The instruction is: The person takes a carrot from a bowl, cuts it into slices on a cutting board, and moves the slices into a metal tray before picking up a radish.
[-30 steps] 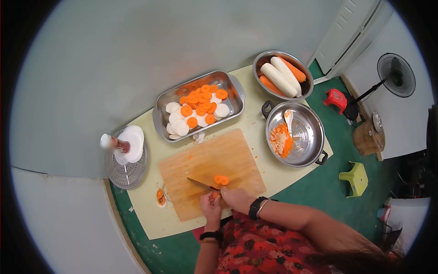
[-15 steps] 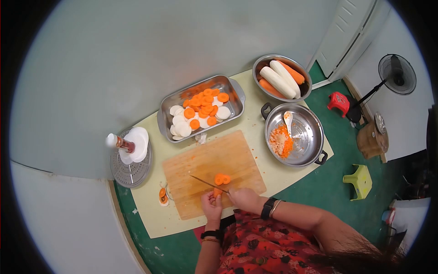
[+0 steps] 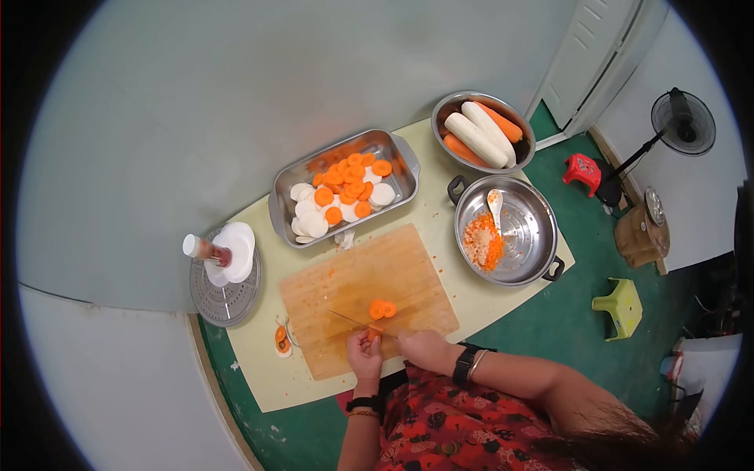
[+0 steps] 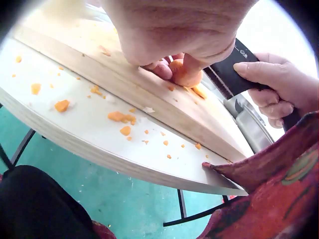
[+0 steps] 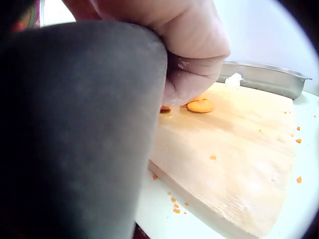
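On the wooden cutting board (image 3: 353, 275) my left hand (image 3: 365, 356) pinches a carrot piece (image 3: 375, 333) near the board's front edge. In the left wrist view the left hand (image 4: 179, 32) bends its fingers round the carrot (image 4: 185, 74). My right hand (image 3: 424, 348) grips a knife (image 3: 345, 317), its blade lying against the carrot. The left wrist view shows the right hand (image 4: 279, 84) curled round the dark handle. Cut carrot slices (image 3: 382, 308) lie just beyond the blade; one slice (image 5: 201, 105) shows past the right hand (image 5: 184, 40) in the right wrist view.
Behind the board stands a metal tray (image 3: 407, 154) of white and orange slices. To the right are a pan (image 3: 534, 228) with chopped bits and a spoon, and a bowl (image 3: 528, 149) of whole vegetables. A bottle (image 3: 206, 250) stands on the left; carrot scraps (image 4: 119, 117) lie along the table edge.
From the first frame, the right hand has moved right and slightly down with the knife, and the carrot piece has become more visible. The left hand has barely moved.
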